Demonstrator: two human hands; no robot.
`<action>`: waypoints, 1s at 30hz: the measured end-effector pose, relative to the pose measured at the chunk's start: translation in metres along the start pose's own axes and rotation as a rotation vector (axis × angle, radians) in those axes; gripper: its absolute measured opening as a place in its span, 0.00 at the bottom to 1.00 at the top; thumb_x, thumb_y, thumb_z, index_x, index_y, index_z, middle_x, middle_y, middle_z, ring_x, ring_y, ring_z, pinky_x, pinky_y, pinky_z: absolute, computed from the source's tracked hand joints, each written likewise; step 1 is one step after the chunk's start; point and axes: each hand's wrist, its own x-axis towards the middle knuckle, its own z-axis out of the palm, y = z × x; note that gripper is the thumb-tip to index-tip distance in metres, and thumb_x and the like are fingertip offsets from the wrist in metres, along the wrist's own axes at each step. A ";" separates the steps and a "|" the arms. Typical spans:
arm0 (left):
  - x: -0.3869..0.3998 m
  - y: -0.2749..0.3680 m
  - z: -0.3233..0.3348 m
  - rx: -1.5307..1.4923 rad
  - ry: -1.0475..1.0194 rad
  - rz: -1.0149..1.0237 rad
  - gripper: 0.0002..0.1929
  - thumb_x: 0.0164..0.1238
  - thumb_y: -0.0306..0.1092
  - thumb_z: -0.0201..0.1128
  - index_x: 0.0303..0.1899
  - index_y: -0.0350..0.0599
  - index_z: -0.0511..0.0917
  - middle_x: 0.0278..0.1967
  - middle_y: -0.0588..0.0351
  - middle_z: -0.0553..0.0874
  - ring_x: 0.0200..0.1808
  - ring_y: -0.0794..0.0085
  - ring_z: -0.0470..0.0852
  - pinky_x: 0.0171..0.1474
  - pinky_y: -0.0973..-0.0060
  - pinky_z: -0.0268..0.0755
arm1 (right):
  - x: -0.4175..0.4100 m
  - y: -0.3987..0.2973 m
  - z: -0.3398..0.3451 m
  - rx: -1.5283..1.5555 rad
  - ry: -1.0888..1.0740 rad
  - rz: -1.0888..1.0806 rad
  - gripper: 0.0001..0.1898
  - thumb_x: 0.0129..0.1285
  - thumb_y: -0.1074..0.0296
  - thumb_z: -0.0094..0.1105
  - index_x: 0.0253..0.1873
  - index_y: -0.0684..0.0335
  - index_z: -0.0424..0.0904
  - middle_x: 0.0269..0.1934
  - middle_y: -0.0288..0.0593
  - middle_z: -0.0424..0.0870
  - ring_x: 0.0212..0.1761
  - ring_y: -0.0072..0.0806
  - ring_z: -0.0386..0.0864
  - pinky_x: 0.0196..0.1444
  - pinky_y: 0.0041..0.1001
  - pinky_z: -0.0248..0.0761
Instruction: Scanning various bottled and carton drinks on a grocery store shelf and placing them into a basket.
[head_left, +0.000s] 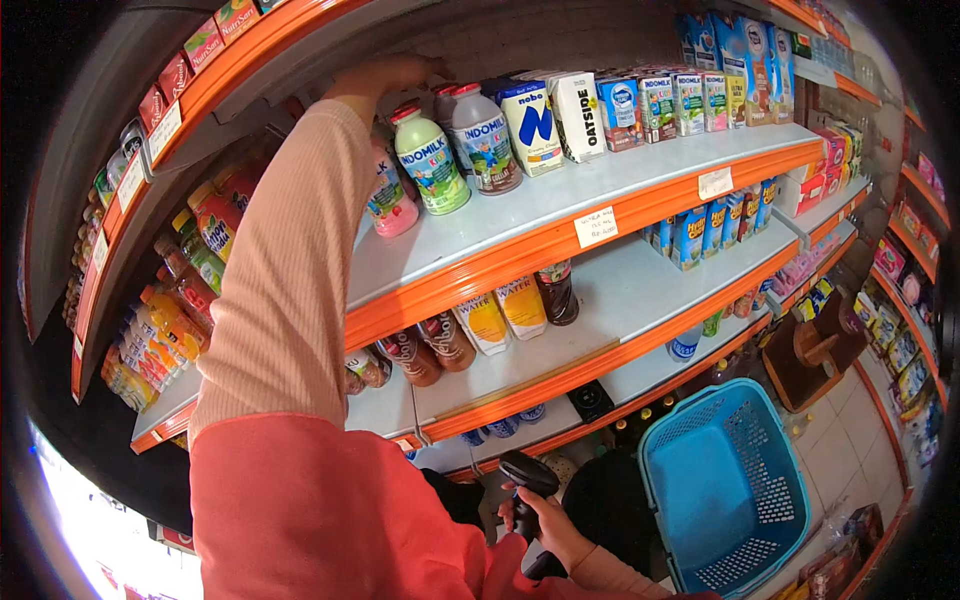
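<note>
My left hand (394, 73) reaches over the upper shelf (480, 247), behind the front row of plastic milk bottles; its fingers are partly hidden, and whether it holds anything does not show. Nearest to it stand a green milk bottle (433, 169), a brown one (487, 146) and a pink one (391, 199). To their right are a blue-and-white milk carton (532, 131), a white oat milk carton (577, 116) and several small cartons. Low in front of my body, my right hand (546, 521) grips the handle of a black handheld barcode scanner (529, 476).
A blue plastic basket (724, 480) stands at the lower right, beside a wooden object (814, 349). Lower shelves (607, 322) hold drink bottles and cartons. Orange shelf edges curve across the left, with juice bottles (214, 225) behind my raised arm. More stocked shelves line the far right.
</note>
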 end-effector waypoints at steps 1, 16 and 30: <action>0.001 0.008 0.004 -0.030 -0.047 -0.014 0.24 0.74 0.53 0.42 0.64 0.57 0.69 0.63 0.57 0.72 0.59 0.65 0.72 0.65 0.66 0.58 | 0.000 -0.002 0.001 0.003 0.026 0.005 0.18 0.68 0.59 0.53 0.54 0.65 0.71 0.32 0.48 0.81 0.28 0.30 0.78 0.32 0.28 0.72; 0.004 0.017 0.012 -0.185 -0.074 -0.080 0.34 0.69 0.60 0.47 0.71 0.56 0.55 0.67 0.44 0.64 0.68 0.54 0.63 0.67 0.54 0.53 | 0.003 -0.004 0.002 0.013 0.072 0.014 0.18 0.68 0.60 0.51 0.54 0.67 0.70 0.30 0.48 0.79 0.29 0.30 0.76 0.35 0.29 0.71; -0.008 0.008 0.002 -0.712 0.222 -0.060 0.28 0.66 0.49 0.56 0.64 0.49 0.65 0.58 0.45 0.74 0.59 0.56 0.73 0.57 0.54 0.69 | 0.002 -0.003 0.000 0.044 0.075 0.014 0.16 0.67 0.59 0.55 0.52 0.63 0.73 0.31 0.46 0.81 0.26 0.29 0.78 0.32 0.27 0.71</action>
